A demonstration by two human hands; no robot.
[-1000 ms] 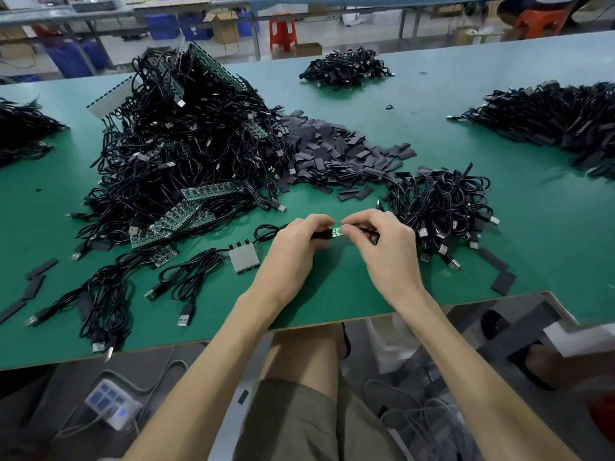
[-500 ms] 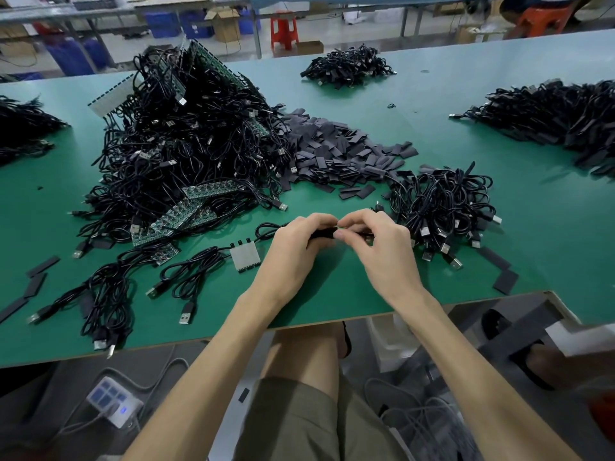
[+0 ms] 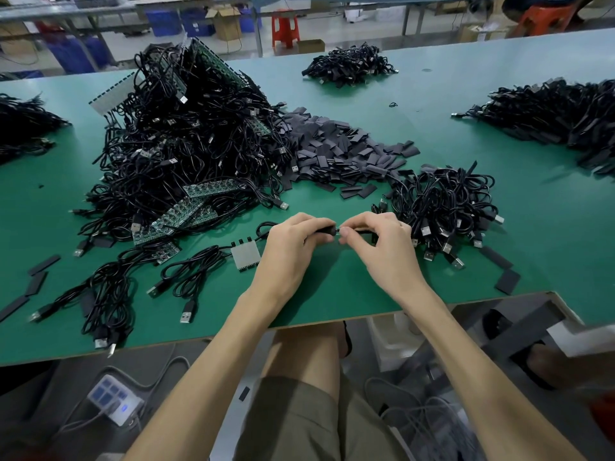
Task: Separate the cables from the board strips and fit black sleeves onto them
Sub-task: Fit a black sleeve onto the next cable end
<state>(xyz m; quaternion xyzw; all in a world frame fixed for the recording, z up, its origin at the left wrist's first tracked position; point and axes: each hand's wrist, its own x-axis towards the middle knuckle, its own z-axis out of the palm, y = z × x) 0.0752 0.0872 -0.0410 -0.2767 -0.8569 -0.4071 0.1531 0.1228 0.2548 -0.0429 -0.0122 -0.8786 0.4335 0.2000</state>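
My left hand and my right hand meet fingertip to fingertip just above the green table. Between them runs a black cable end with a black sleeve; the left fingers pinch the sleeve side and the right fingers pinch the other end. Most of the piece is hidden by my fingers. Left of my hands lies a small board strip with cables attached. A big heap of cables on board strips rises at the back left. Loose black sleeves lie behind my hands.
A pile of cables sits right of my right hand. More cable piles lie at the far centre, far right and far left. Stray sleeves lie near the table's front edge. A power strip is on the floor.
My hands have drawn closer together; the small green board end visible between my fingertips one second ago is now covered by black sleeve and fingers.
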